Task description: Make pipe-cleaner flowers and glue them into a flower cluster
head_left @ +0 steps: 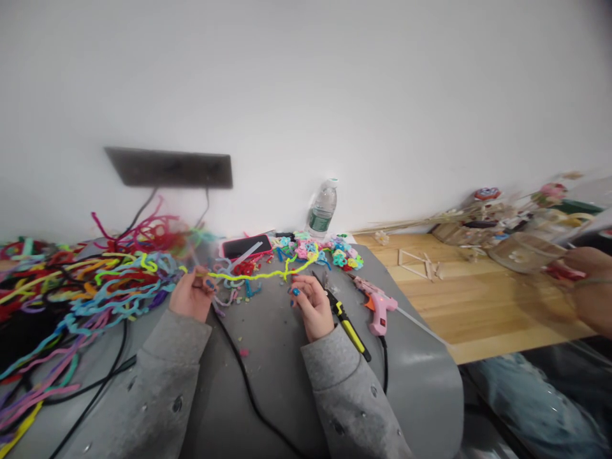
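Observation:
A bright yellow pipe cleaner [253,276] stretches between my two hands above the grey table mat. My left hand [194,294] pinches its left end. At the other side, my right hand [312,305] is closed in a pinch by the spot where the yellow strand crosses itself and curls upward. Blue polish shows on the nails. To the right of that hand lie yellow-and-black pliers [351,328] and a pink hot glue gun [380,305] with a glue stick in its back. Behind the strand rests a phone in a pink case [246,247].
Many coloured pipe cleaners [109,287] are heaped at the left. A water bottle [322,209] stands by the wall near small colourful twisted pieces [347,253]. Black cables [248,376] cross the grey mat [277,408]. At right, another person's hand [590,280] is over a wooden table [468,306].

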`<action>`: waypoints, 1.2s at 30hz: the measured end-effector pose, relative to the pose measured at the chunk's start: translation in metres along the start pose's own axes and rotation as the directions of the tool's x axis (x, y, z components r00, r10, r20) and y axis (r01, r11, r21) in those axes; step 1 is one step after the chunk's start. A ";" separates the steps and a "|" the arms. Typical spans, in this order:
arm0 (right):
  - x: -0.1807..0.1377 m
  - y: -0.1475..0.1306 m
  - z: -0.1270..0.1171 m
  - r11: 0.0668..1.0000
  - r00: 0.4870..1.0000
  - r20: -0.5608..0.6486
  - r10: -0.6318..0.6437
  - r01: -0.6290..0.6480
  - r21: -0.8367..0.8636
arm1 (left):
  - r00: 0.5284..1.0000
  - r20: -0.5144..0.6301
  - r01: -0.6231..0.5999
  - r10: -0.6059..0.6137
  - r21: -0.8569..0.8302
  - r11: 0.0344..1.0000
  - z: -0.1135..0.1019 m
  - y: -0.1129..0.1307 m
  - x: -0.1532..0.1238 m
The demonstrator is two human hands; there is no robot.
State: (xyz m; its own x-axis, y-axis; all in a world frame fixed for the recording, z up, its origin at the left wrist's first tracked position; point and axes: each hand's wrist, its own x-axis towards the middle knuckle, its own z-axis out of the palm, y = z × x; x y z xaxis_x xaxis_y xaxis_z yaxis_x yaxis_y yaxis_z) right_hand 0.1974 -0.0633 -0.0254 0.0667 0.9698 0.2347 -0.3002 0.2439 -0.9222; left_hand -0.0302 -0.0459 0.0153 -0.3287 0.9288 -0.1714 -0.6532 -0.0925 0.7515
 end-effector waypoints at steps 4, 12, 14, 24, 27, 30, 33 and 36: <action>0.000 0.001 0.000 0.999 0.997 0.076 0.001 0.002 -0.040 | 0.999 -0.026 0.035 -0.036 -0.052 0.998 -0.001 0.003 0.001; -0.001 -0.004 0.006 0.991 0.952 0.277 0.133 -0.122 -0.056 | 0.837 0.518 -0.085 -0.175 0.440 0.894 -0.010 -0.018 -0.008; -0.002 -0.004 0.004 0.989 0.954 0.260 0.149 -0.143 -0.044 | 0.775 0.588 -0.211 -0.233 0.587 0.782 -0.010 -0.025 -0.014; -0.001 0.001 0.004 0.990 0.970 0.200 0.138 -0.126 -0.070 | 0.762 0.630 -0.582 0.151 0.768 -0.266 -0.038 -0.007 0.029; -0.001 0.000 0.005 0.990 0.971 0.201 0.134 -0.120 -0.078 | 0.803 0.589 -0.500 0.095 0.751 -0.432 -0.040 -0.005 0.039; -0.001 0.000 0.004 0.989 0.971 0.202 0.130 -0.114 -0.090 | 0.855 0.518 -0.418 0.033 0.724 -0.548 -0.036 -0.005 0.042; -0.001 0.001 0.004 0.989 0.969 0.210 0.128 -0.109 -0.099 | 0.883 0.470 -0.375 -0.007 0.695 -0.614 -0.030 -0.004 0.043; 0.000 0.001 0.004 0.990 0.970 0.209 0.125 -0.106 -0.097 | 0.888 0.459 -0.365 -0.014 0.686 -0.630 -0.024 -0.004 0.042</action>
State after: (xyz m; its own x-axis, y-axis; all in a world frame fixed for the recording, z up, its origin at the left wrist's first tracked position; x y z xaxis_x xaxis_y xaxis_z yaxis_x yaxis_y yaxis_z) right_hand 0.1933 -0.0628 -0.0255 -0.1715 0.9692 0.1768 -0.2116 0.1390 -0.9674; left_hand -0.0583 -0.0153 -0.0102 0.0306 0.9911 0.1299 0.9991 -0.0343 0.0264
